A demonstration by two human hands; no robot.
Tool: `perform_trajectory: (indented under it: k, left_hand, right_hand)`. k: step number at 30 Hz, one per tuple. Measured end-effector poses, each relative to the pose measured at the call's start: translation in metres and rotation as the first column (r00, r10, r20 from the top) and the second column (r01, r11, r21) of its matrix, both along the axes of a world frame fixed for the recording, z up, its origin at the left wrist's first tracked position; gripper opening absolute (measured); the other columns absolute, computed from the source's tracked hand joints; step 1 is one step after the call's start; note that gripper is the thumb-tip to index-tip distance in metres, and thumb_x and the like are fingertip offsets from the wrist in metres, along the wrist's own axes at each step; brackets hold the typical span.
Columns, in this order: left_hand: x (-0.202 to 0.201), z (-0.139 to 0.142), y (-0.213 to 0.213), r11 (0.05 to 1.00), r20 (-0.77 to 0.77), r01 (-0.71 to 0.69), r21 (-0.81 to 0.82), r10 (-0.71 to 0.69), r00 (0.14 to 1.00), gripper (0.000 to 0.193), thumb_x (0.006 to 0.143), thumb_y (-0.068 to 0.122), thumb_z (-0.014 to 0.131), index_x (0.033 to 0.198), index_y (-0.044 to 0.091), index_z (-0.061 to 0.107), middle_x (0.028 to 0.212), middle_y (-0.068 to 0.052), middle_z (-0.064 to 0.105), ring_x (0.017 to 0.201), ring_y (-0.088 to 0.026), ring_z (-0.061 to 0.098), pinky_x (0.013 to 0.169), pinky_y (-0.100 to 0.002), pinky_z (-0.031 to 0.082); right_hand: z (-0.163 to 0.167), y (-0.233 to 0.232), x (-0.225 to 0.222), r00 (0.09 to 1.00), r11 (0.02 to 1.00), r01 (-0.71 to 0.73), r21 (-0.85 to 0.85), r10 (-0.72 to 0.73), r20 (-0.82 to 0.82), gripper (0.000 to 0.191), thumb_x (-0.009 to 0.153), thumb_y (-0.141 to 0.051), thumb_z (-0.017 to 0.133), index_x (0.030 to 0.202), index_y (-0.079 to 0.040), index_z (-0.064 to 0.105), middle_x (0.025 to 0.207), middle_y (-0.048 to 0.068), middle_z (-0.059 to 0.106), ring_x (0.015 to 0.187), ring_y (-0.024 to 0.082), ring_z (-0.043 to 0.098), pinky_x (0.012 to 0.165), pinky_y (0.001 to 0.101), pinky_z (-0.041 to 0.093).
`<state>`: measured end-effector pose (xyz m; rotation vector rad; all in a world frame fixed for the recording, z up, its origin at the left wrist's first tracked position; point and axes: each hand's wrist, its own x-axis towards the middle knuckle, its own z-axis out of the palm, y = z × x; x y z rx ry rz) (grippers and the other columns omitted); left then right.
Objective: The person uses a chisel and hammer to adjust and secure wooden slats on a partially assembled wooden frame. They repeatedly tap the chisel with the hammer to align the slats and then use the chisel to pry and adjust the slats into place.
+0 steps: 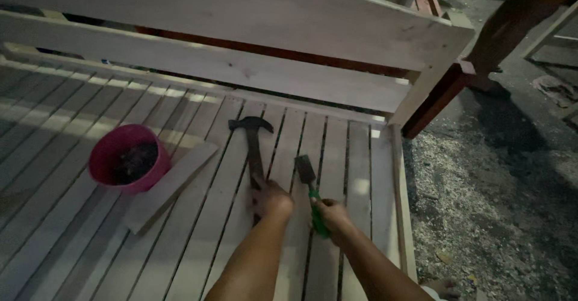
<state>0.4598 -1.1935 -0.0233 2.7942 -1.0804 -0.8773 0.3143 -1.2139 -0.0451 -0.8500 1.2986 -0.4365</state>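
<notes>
Left hand (270, 200) grips a dark claw hammer (253, 147) lying flat on pale wooden slats (198, 216); right hand (332, 215) clasps a green-handled chisel (310, 189), its blade dull and broad.

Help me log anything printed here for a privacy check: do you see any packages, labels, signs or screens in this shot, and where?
None in view: only bare things such as the hammer under the left hand, the green-handled chisel in the right hand, and a pink bowl on the slatted wooden bench.
</notes>
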Motion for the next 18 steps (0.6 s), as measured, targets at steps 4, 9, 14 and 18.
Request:
perform_trajectory:
  k: [4,9,14,18]
  left_hand:
    - [0.007,-0.018,0.006,0.999,-0.010,-0.051,0.007,0.051,0.999,0.085,0.096,0.021,0.071,0.164,0.020,0.019,0.173,-0.021,-0.010,0.151,-0.042,0.022,0.115,-0.052,0.040]
    - [0.005,-0.015,0.018,0.996,0.044,0.064,-0.060,-0.062,0.997,0.068,0.102,0.022,0.063,0.159,0.017,0.027,0.168,-0.030,0.002,0.145,-0.047,0.033,0.109,-0.054,0.044]
    - [-0.007,-0.007,0.007,0.721,-0.586,-0.646,-0.251,0.419,0.694,0.066,0.106,0.035,0.055,0.156,-0.001,0.031,0.147,-0.032,0.052,0.123,-0.043,0.067,0.101,-0.049,0.058]
    - [-0.031,0.006,-0.012,0.745,-0.547,-0.615,-0.259,0.411,0.729,0.074,0.105,0.035,0.058,0.157,-0.009,0.029,0.140,-0.033,0.059,0.119,-0.040,0.071,0.100,-0.046,0.058]
  right_hand:
    - [-0.002,-0.001,-0.005,0.996,0.998,-0.054,-0.030,0.052,-0.076,0.050,0.100,-0.034,0.066,0.132,0.004,0.061,0.090,0.013,0.068,0.070,0.024,0.065,0.058,0.0383,0.055]
    - [0.004,-0.006,-0.005,0.995,0.998,-0.029,-0.051,0.024,-0.099,0.047,0.098,-0.030,0.062,0.135,-0.001,0.059,0.088,0.013,0.072,0.067,0.024,0.068,0.059,0.0383,0.054]
    - [0.009,-0.007,-0.006,1.000,0.988,-0.020,-0.152,0.021,0.005,0.052,0.099,-0.031,0.063,0.141,0.000,0.057,0.104,0.020,0.071,0.080,0.029,0.068,0.067,0.0442,0.058]
    - [0.013,-0.010,-0.004,0.975,0.950,-0.221,-0.218,0.211,-0.070,0.068,0.098,-0.041,0.059,0.156,-0.018,0.033,0.147,0.005,0.046,0.125,0.024,0.053,0.100,0.0501,0.053]
